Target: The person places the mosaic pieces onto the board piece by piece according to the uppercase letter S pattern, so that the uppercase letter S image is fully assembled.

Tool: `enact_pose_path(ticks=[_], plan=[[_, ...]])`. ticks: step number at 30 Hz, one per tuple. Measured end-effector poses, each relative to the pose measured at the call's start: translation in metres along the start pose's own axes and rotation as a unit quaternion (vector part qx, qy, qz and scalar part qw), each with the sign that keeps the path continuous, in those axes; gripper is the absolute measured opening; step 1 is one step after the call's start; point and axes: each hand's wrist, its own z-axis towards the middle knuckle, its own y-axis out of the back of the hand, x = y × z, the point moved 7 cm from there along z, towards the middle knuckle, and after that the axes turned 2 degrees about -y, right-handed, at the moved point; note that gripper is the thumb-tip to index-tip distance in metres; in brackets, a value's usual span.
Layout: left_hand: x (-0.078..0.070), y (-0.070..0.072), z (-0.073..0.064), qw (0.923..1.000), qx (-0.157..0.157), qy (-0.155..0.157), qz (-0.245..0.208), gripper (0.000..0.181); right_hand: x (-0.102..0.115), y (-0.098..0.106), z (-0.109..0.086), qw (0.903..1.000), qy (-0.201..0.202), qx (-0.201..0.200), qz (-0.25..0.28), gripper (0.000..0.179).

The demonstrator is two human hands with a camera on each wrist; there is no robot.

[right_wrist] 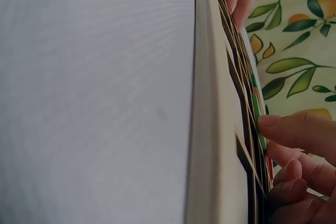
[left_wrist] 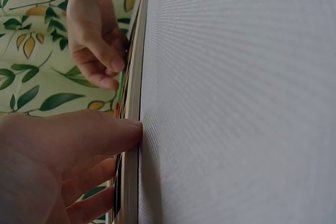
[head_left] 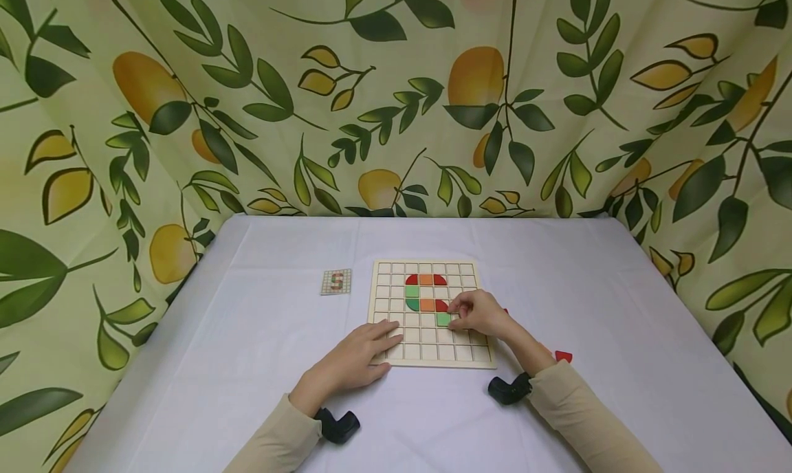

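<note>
A square wooden grid board lies on the table with several coloured tiles set in its cells. My left hand rests on the board's front left corner, fingers spread over the cells; in the left wrist view its thumb presses the board's edge. My right hand is over the right half of the board. Its curled thumb and fingers pinch at a light green square tile, below a red rounded tile. In the right wrist view the thumb touches the green tile's edge.
Left of the board lies a small pattern card with an S-shaped design. Loose red pieces lie beside my right forearm, which partly hides them. A white cloth covers the table; a leaf-and-fruit patterned curtain hangs behind.
</note>
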Motion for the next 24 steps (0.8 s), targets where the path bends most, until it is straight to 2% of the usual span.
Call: enact_pose_path(ticks=[12, 24], plan=[[0.001, -0.001, 0.001, 1.0000, 0.002, 0.000, 0.002, 0.051, -0.001, 0.002, -0.002, 1.0000, -0.003, 0.001, 0.008, 0.021], [0.001, -0.002, 0.001, 1.0000, -0.001, -0.003, 0.004, 0.051, -0.012, 0.014, -0.021, 0.9991, -0.012, 0.007, 0.040, 0.022]])
